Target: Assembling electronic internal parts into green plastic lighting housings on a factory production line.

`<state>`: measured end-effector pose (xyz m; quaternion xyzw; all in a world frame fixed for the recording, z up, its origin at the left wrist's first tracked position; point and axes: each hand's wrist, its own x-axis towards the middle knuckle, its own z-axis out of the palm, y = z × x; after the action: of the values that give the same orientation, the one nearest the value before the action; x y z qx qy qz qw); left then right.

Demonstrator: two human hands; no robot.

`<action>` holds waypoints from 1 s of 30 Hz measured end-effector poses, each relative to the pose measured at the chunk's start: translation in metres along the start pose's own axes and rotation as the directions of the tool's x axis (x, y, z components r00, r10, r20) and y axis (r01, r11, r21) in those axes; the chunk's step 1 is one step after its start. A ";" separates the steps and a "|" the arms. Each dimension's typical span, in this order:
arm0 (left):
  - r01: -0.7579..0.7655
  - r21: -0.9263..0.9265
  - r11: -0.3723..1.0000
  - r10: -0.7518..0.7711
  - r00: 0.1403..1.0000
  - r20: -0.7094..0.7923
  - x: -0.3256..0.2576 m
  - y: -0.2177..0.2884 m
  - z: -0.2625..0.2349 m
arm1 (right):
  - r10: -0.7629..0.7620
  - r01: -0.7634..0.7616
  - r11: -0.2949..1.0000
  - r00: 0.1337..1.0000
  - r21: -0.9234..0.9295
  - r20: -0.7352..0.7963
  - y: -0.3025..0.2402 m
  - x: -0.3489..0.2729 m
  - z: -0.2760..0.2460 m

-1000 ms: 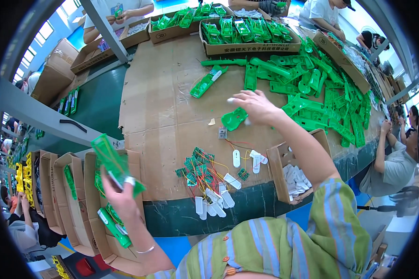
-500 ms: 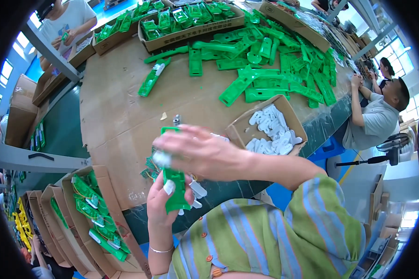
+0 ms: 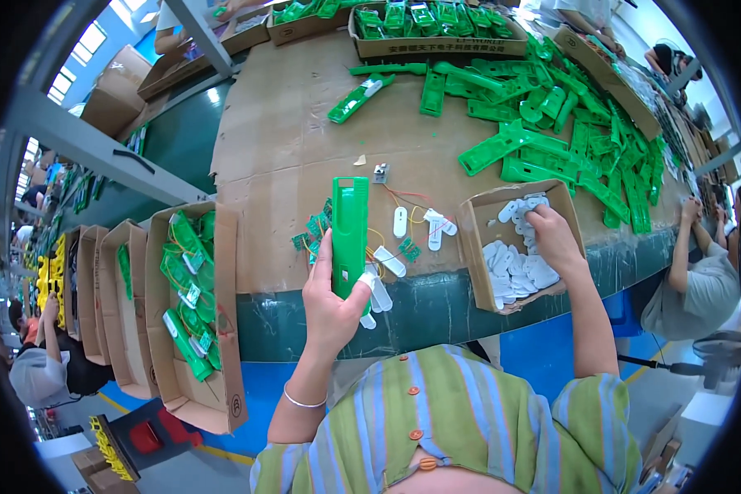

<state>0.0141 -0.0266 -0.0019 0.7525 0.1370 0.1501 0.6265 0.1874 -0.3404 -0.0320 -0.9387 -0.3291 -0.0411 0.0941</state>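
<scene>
My left hand (image 3: 331, 306) is wrapped round a long green plastic housing (image 3: 350, 230), held upright with its flat face showing and a slot at its top end. The left thumb, with a white cover on its tip, lies across the lower part. My right hand (image 3: 554, 237) reaches into a cardboard box (image 3: 480, 272) of white oval plastic pieces (image 3: 514, 272). Its fingers are curled down among the pieces, and what they pinch is hidden. Between the hands lie small green circuit boards (image 3: 409, 249) with thin wires and several white plastic parts (image 3: 389, 261).
A heap of green housings (image 3: 568, 156) covers the table's far right. One housing (image 3: 361, 99) lies apart at far left of it. Filled cartons (image 3: 436, 47) line the back. At left, an open carton (image 3: 229, 329) holds wired green housings. Co-workers sit around the table.
My right hand has left the green housing and moved right into the box of white pieces. My left hand still holds the housing. The whole view has shifted.
</scene>
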 end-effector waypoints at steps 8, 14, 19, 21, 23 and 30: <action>-0.069 0.207 0.976 0.079 0.996 -0.037 -0.010 -0.007 -0.008 | 0.044 -0.043 0.997 0.999 0.061 -0.023 -0.006 -0.010 -0.016; 0.076 -0.351 0.933 -0.048 0.995 0.088 -0.023 -0.006 -0.005 | -0.026 0.052 0.600 0.999 0.799 -0.046 -0.120 0.013 -0.064; 0.157 -0.526 0.836 -0.021 0.966 0.256 -0.039 -0.005 0.000 | -0.230 -0.073 0.179 0.966 0.981 0.114 -0.191 0.026 -0.033; 0.074 -0.496 0.865 0.044 0.974 0.223 -0.043 -0.008 -0.002 | -0.241 -0.072 0.151 0.965 0.986 0.107 -0.199 0.026 -0.025; 0.076 -0.492 0.868 0.041 0.974 0.223 -0.047 -0.009 -0.006 | -0.172 -0.177 -0.012 0.970 0.984 0.172 -0.205 0.025 -0.022; 0.057 -0.530 0.846 0.072 0.973 0.219 -0.048 -0.009 -0.011 | -0.216 -0.214 -0.016 0.955 0.977 0.205 -0.206 0.020 -0.030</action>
<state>-0.0339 -0.0343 -0.0113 0.5619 0.0134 0.0965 0.8214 0.0742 -0.1764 0.0310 -0.5818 -0.2695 0.3478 0.6840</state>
